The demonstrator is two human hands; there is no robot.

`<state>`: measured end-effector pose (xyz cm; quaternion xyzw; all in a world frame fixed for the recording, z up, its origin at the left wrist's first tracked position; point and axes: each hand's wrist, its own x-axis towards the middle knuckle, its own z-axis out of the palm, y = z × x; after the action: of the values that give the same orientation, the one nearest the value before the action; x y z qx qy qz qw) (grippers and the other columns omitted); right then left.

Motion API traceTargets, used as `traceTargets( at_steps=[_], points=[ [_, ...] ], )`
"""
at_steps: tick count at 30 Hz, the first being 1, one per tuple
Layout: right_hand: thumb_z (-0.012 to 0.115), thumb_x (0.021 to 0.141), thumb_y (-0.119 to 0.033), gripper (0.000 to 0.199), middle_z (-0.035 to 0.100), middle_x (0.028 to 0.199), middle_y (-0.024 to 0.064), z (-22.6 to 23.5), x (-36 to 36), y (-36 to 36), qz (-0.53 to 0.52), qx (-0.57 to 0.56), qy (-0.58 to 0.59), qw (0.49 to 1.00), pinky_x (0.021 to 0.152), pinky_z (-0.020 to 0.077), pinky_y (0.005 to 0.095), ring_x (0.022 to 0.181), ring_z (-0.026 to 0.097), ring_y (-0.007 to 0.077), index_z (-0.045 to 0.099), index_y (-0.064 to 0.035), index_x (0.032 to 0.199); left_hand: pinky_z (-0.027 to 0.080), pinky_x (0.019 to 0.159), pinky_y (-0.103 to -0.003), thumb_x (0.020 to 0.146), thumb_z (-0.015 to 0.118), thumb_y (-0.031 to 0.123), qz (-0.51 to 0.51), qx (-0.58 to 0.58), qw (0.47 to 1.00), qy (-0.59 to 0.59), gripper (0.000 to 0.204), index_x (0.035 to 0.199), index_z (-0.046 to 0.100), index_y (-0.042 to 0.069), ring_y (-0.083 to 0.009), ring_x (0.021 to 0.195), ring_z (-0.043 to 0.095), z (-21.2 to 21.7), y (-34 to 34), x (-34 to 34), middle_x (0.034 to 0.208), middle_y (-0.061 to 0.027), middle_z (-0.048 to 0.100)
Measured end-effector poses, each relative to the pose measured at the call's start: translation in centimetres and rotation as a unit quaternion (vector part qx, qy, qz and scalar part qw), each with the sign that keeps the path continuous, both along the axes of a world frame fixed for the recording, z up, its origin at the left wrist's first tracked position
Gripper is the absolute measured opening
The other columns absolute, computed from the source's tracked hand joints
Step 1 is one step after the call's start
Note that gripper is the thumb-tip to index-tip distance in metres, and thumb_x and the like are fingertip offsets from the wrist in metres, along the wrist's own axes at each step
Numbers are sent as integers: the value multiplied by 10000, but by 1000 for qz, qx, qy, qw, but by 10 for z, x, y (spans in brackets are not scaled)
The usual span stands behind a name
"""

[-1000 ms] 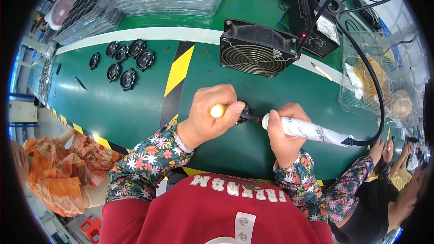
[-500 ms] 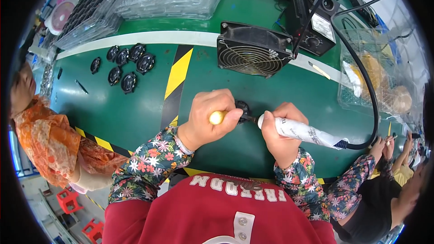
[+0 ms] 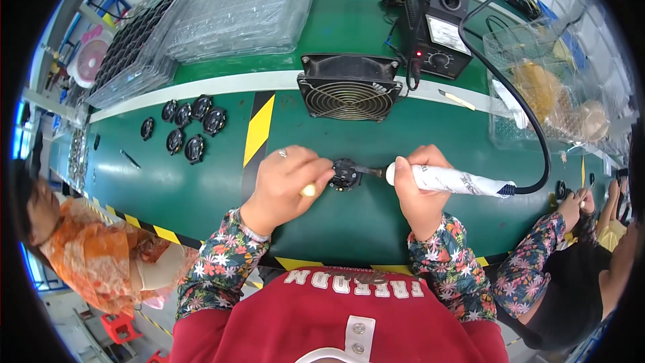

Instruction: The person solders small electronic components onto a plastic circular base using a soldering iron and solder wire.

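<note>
My left hand rests on the green bench, fingers curled around a small yellow-tipped piece, its fingertips against a small round black part. My right hand grips a soldering iron with a white wrapped handle, and the metal tip reaches left onto that black part. The iron's black cable arcs up to a black soldering station at the back.
A black square fan stands just behind the hands. Several more round black parts lie to the left. Clear plastic trays are stacked at the back left, a wire basket at the right. Other people sit on both sides.
The black part now lies in plain sight between my hands with the iron tip on it. My left fingers have opened slightly. The person at the left has shifted lower.
</note>
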<state>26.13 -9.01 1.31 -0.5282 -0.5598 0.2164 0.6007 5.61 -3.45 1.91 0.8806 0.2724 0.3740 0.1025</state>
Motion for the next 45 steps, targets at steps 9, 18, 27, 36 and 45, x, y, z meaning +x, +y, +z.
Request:
traceTargets(
  at_steps=[9,18,27,36,45],
  points=[
    [675,693,-33,199,499,540,40,-3,2,6,-24,14,17,999,461,371,282,470,479,157,494,-45,612,471,574,-324,739,662,173,-12,-93,978,186,267,992,644,91,-212,627,553,-7,-13,4,822,-47,517],
    [620,756,-2,158,478,589,6,1,3,6,-8,48,-4,999,487,338,215,522,424,61,480,-25,686,469,568,-317,702,701,131,15,-91,985,144,256,951,665,89,-204,658,561,-12,-15,5,811,-43,535],
    [621,754,0,155,493,596,12,2,15,6,-24,68,-4,997,482,348,221,522,440,66,481,-28,693,466,555,-317,685,715,130,1,-83,988,132,247,925,671,89,-204,645,560,-16,-14,16,788,-45,543],
    [634,738,-7,131,518,604,74,6,14,3,-60,132,40,989,479,395,260,514,501,144,506,-12,709,511,624,-332,745,623,183,-143,-40,979,138,371,1080,559,38,-252,771,603,-15,-48,72,1018,-115,596],
    [641,728,-19,146,513,598,63,3,7,5,-74,113,50,990,472,377,263,511,486,140,506,-21,673,478,576,-375,715,660,137,345,23,933,104,86,753,621,71,-286,671,588,-13,24,-27,751,-107,590]
  ],
)
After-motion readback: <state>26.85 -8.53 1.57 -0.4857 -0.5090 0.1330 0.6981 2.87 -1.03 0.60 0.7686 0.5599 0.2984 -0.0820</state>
